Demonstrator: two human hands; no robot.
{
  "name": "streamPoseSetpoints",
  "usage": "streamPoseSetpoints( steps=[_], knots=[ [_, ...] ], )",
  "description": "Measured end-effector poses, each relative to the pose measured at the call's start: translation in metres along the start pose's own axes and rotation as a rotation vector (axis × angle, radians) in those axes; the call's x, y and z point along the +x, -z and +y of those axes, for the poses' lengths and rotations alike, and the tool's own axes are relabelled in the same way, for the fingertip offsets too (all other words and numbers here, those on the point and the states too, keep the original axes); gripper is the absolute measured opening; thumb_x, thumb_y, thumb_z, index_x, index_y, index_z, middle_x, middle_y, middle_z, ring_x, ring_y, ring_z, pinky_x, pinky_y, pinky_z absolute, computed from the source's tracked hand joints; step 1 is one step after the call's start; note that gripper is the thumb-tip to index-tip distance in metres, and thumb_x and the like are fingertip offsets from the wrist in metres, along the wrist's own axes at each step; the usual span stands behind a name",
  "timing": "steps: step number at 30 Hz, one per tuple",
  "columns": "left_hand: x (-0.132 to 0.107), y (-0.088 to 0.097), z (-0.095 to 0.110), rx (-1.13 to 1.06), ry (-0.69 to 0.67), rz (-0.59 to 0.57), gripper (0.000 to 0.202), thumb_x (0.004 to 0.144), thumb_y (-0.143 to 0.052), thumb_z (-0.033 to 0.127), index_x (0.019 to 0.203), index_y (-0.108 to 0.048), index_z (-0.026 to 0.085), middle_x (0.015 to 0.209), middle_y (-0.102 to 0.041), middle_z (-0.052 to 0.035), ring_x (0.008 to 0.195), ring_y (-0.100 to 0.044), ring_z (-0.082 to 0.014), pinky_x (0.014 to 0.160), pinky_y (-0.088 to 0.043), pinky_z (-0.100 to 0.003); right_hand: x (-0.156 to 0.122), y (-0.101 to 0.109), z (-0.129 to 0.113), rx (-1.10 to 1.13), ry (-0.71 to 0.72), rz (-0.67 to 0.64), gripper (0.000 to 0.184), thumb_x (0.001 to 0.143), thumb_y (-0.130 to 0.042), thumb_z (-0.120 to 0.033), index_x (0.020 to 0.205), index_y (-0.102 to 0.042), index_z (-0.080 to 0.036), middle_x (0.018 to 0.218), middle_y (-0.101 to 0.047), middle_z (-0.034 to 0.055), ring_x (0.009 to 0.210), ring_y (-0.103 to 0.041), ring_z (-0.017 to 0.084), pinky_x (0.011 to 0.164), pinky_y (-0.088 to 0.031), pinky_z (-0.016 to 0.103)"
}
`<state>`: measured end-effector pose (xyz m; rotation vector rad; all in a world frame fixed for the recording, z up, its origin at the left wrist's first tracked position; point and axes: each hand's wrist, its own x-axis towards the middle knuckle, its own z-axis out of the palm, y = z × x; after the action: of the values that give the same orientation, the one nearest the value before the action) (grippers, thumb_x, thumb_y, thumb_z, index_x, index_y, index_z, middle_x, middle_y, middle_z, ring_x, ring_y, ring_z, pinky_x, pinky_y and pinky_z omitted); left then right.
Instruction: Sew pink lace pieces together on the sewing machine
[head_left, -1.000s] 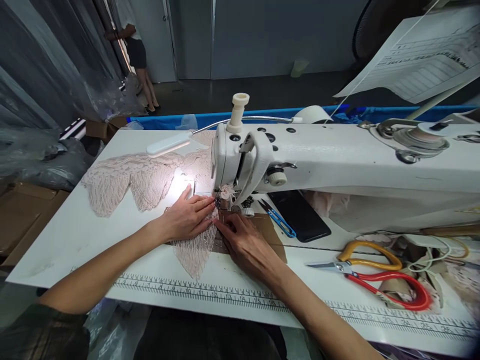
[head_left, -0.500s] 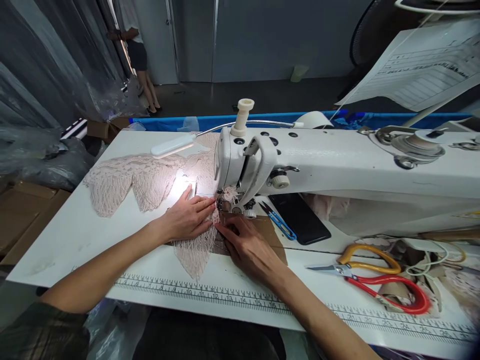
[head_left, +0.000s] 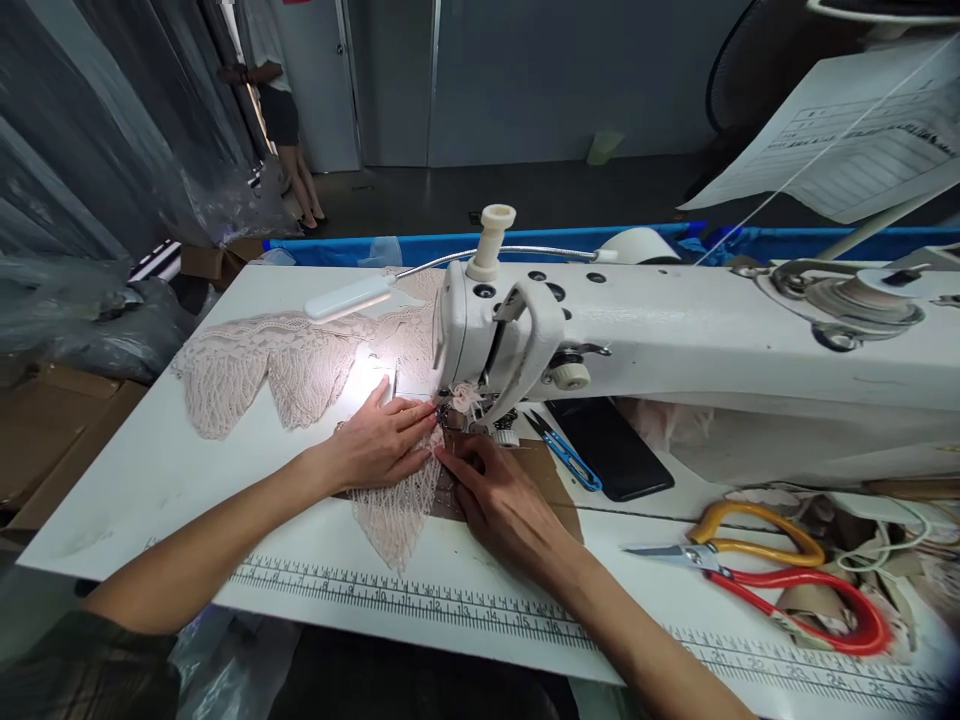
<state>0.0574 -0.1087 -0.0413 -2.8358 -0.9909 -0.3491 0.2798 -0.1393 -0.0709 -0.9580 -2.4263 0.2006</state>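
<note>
A white sewing machine (head_left: pixel 675 340) stands across the table. Pale pink lace (head_left: pixel 394 505) lies under its needle area and spreads away to the left. My left hand (head_left: pixel 379 440) rests flat on the lace with fingers stretched toward the presser foot (head_left: pixel 450 412). My right hand (head_left: pixel 499 495) lies just right of it, fingers extended and pressing the lace edge and a brown card (head_left: pixel 551 480) below the needle. Neither hand grips anything.
Blue thread snips (head_left: pixel 566 455) and a black phone (head_left: pixel 611 450) lie under the machine arm. Scissors with orange and red handles (head_left: pixel 780 570) sit at right. A white lamp (head_left: pixel 352 297) lights the needle. A printed ruler (head_left: pixel 450 605) runs along the table's near edge. A person stands far back left.
The view has shifted slightly, so the scene sits a little lower and to the right. Both hands stay pressed on the lace at the needle, hardly moved.
</note>
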Motion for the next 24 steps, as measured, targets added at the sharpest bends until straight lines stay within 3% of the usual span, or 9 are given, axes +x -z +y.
streamPoseSetpoints(
  steps=[7,15,17,20,24],
  knots=[
    [-0.002,-0.005,-0.003,-0.003,-0.013,0.021,0.044,0.101,-0.033,0.036,0.127,-0.054,0.007,0.135,-0.055,-0.017,0.113,-0.056,-0.0291,0.107,-0.031,-0.064,-0.001,-0.002,0.004,0.068,0.009,0.045,0.045,0.088,-0.045,-0.011,0.13,-0.056,-0.024,0.1,-0.05,0.0107,0.091,-0.054,0.023,0.078,-0.057,0.041],
    [-0.003,-0.006,0.001,0.086,-0.008,0.07,0.042,0.1,-0.038,0.037,0.123,-0.056,0.008,0.131,-0.057,-0.0185,0.115,-0.055,-0.0299,0.106,-0.035,-0.061,-0.002,-0.001,0.006,0.067,0.007,0.001,0.04,0.09,-0.045,-0.013,0.126,-0.06,-0.021,0.101,-0.05,0.0115,0.089,-0.055,0.022,0.076,-0.057,0.041],
    [-0.002,-0.007,0.003,0.122,-0.013,0.13,0.037,0.099,-0.041,0.035,0.115,-0.061,0.008,0.122,-0.062,-0.0171,0.106,-0.059,-0.0279,0.104,-0.039,-0.058,-0.002,-0.001,0.006,0.054,0.005,-0.004,0.039,0.09,-0.045,-0.013,0.126,-0.061,-0.02,0.1,-0.05,0.0118,0.089,-0.055,0.022,0.076,-0.057,0.041],
    [-0.001,-0.011,0.004,0.101,-0.089,0.231,0.024,0.097,-0.045,0.025,0.094,-0.066,0.014,0.103,-0.069,-0.0066,0.083,-0.062,-0.0171,0.103,-0.043,-0.048,-0.002,-0.001,0.006,0.018,0.009,-0.004,0.039,0.091,-0.044,-0.014,0.127,-0.06,-0.019,0.099,-0.05,0.012,0.088,-0.055,0.022,0.075,-0.057,0.039],
    [-0.002,-0.011,0.002,0.036,-0.119,0.268,0.021,0.095,-0.048,0.025,0.091,-0.067,0.016,0.103,-0.07,-0.0029,0.077,-0.06,-0.0153,0.097,-0.047,-0.044,-0.002,-0.001,0.005,-0.037,0.022,0.0,0.04,0.092,-0.043,-0.014,0.129,-0.058,-0.018,0.099,-0.052,0.0128,0.086,-0.055,0.021,0.072,-0.057,0.036]
  ],
)
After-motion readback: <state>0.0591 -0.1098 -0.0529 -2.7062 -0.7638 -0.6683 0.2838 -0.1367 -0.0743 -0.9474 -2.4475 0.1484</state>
